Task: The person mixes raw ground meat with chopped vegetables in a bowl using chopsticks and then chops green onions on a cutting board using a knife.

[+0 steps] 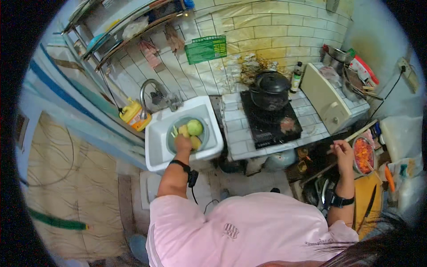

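Note:
My left hand reaches down into a round basin standing in the white sink. Its fingers touch a pale yellow vegetable; whether they grip it is hidden. A round green vegetable and a yellowish piece, perhaps a potato, lie beside it, with pale green stalks at the left. My right hand is raised at the right, fingers loosely bent, with nothing visible in it. Close by it stands a bowl of diced orange food, likely carrot, with a stick leaning in it.
A lidded black pot sits on the black induction cooktop. Above the sink curves a metal faucet, with a yellow jug alongside. At the right, a knife lies on a yellow cutting board near a carrot.

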Motion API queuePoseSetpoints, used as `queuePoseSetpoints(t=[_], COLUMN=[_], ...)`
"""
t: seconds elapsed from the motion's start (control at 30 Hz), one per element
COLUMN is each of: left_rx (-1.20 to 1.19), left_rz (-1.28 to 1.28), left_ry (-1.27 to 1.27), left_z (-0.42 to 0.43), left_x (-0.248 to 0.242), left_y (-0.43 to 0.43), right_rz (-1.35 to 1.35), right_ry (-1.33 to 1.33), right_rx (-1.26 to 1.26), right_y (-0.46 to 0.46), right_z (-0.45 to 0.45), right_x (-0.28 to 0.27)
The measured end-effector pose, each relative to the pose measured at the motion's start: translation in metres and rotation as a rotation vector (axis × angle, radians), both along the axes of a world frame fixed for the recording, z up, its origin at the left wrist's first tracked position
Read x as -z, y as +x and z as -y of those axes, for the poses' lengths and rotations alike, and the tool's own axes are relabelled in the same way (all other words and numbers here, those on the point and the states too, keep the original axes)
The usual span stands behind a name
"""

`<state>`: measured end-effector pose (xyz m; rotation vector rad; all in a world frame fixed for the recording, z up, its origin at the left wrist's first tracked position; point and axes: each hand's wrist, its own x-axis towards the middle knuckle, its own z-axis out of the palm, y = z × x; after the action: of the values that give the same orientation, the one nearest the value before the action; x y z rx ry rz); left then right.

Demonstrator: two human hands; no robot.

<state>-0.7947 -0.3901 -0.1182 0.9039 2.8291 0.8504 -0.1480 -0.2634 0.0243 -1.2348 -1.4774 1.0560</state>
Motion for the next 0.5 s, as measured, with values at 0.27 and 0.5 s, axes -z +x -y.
queuePoseSetpoints(t=[0.27, 0.5], left_rx=[0.419, 0.274], left_rz=[0.272, 0.776], left_ry=[-0.763, -0.407], left_z=[-0.006, -0.018], left_x=[0.135, 0.144], left_y=[-0.186, -0.17], right_rz=[0.086, 0.055], right_ry=[-0.068, -0.137], right_rx=[0.059, 0.203], right_y=[-0.092, -0.14], right_z=[0.02, 0.067], right_x=[0.005, -0.039])
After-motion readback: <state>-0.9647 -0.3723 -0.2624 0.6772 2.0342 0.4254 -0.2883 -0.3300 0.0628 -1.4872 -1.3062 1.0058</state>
